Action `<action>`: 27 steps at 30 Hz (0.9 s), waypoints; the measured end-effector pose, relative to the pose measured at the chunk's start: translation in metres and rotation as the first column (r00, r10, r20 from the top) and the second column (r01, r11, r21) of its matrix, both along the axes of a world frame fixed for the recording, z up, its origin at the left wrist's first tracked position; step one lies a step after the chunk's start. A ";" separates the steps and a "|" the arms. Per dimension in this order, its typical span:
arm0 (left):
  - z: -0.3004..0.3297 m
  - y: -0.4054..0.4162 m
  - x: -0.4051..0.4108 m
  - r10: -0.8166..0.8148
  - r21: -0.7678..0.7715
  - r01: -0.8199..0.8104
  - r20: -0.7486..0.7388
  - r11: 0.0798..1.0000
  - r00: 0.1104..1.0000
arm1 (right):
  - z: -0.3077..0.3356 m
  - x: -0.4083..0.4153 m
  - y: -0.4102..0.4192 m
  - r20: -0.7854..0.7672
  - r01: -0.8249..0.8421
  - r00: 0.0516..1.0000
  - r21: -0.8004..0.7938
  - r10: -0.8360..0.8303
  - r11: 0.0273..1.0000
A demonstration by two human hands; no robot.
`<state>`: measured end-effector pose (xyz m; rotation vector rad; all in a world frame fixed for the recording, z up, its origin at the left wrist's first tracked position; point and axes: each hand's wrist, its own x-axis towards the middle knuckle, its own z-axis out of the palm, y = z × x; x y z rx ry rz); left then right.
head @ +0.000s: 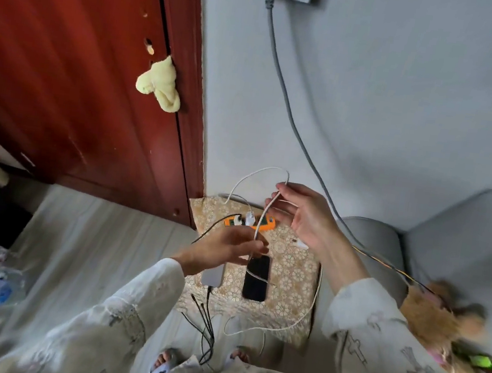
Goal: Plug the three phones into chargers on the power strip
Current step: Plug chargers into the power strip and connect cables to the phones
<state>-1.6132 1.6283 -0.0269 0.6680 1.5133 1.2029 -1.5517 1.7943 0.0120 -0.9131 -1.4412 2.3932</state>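
Both hands work a white charging cable (270, 208) above a small stand w/ a floral lace cover (289, 274), set against the wall next to the red door (81, 68). Right hand (300, 216) is raised, thumb and fingertips pinching the cable just below its high loop. Probably lifted that way to take up slack and keep the run untangled. Left hand (223, 248) is lower, fingers closed on the same cable near its free end, just above the black phone (256, 278), likely lining the plug up w/ that phone's port; the plug itself is hidden by the fingers.

Orange power strip (249, 222) lies at the back of the stand, near the wall, so its grey lead (284, 81) reaches the wall socket up top. A white charger (249, 218) sits in it, w/ the white cable running from there. A black cable (210, 228) also leaves the strip on the left.

Phones: black one lies screen-up mid-stand; a silver/grey phone (212, 276) lies beside it to the left, partly under the left wrist, w/ a black multi-tip cable (204, 316) at its lower end, seemingly plugged in. 3rd phone isn't visible. More white cable hangs off the stand's front edge.
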 end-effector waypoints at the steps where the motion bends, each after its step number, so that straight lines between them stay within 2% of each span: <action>1: 0.004 0.003 -0.001 0.001 0.034 0.000 -0.029 0.999 1.000 | 0.001 0.000 0.004 -0.030 0.018 0.999 0.001 -0.017 1.000; 3: 0.011 0.006 -0.005 0.076 0.099 -0.068 -0.076 0.993 0.994 | -0.002 0.003 0.009 -0.041 0.000 0.999 0.041 0.002 0.999; 5: 0.015 0.005 -0.012 0.186 0.180 -0.176 -0.041 0.968 0.982 | -0.012 0.009 0.007 0.021 -0.114 0.993 0.114 0.112 0.987; 8: 0.022 0.002 -0.027 0.311 0.298 -0.354 0.181 0.887 0.933 | -0.033 0.021 -0.007 0.140 -0.405 0.914 0.225 0.381 0.886; 10: 0.027 0.000 -0.040 0.390 0.338 -0.477 0.296 0.811 0.872 | -0.037 0.026 -0.015 0.233 -0.524 0.850 0.267 0.473 0.809; 14: 0.035 -0.011 -0.064 0.493 0.350 -0.668 0.470 0.657 0.732 | -0.035 0.028 -0.016 0.351 -0.594 0.802 0.388 0.483 0.704; 21: 0.030 -0.042 -0.090 0.663 0.222 -0.883 0.591 0.415 0.460 | -0.045 0.037 -0.005 0.496 -0.599 0.796 0.569 0.346 0.563; 23: 0.025 -0.049 -0.091 0.710 0.122 -0.907 0.584 0.402 0.394 | -0.045 0.037 -0.005 0.513 -0.598 0.799 0.620 0.314 0.507; 25: 0.021 -0.053 -0.089 0.799 -0.051 -0.887 0.461 0.458 0.386 | -0.044 0.034 -0.005 0.519 -0.577 0.814 0.674 0.261 0.461; 26: 0.020 -0.054 -0.088 0.834 -0.149 -0.846 0.321 0.512 0.449 | -0.041 0.031 -0.005 0.513 -0.563 0.824 0.699 0.239 0.442; 27: 0.020 -0.055 -0.088 0.819 -0.238 -0.784 0.144 0.573 0.555 | -0.038 0.029 -0.006 0.499 -0.548 0.835 0.720 0.231 0.425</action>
